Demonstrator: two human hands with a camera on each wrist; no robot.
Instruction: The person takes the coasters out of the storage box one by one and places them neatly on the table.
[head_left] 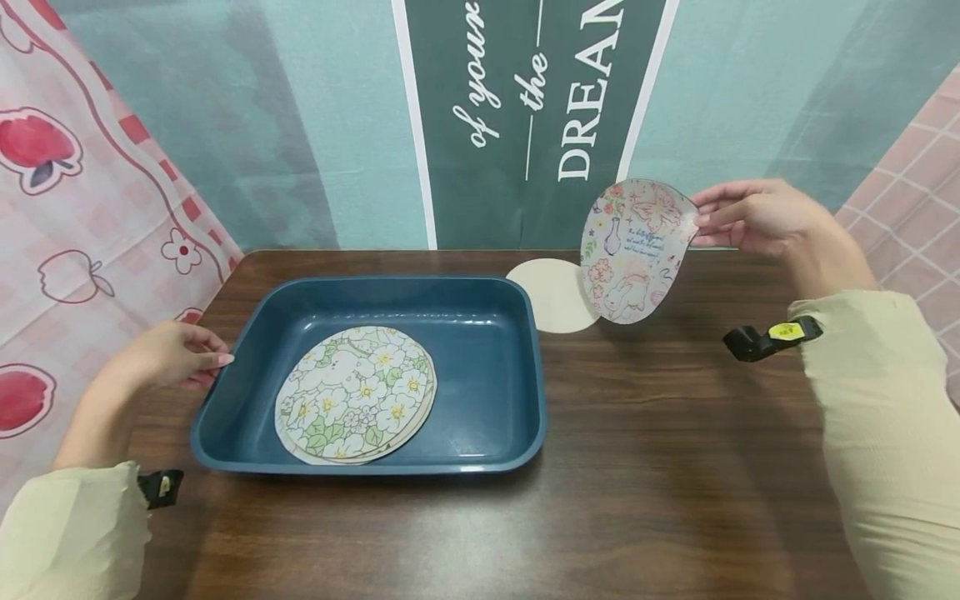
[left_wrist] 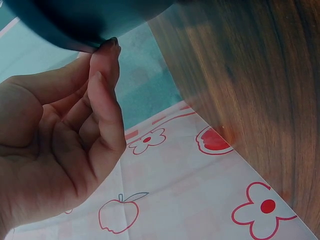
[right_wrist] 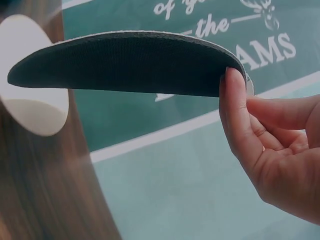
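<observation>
While the left hand (head_left: 176, 357) touches the tray (head_left: 517, 433) rim (seemingly loose-fingered), the right hand (head_left: 753, 218) pinches a coaster (head_left: 633, 250) edge aloft.

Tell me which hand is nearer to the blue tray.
Left. The left hand touches the outer rim of the blue tray at its left end, while the right hand is raised beyond the tray's right side, pinching a round printed mat.
</observation>
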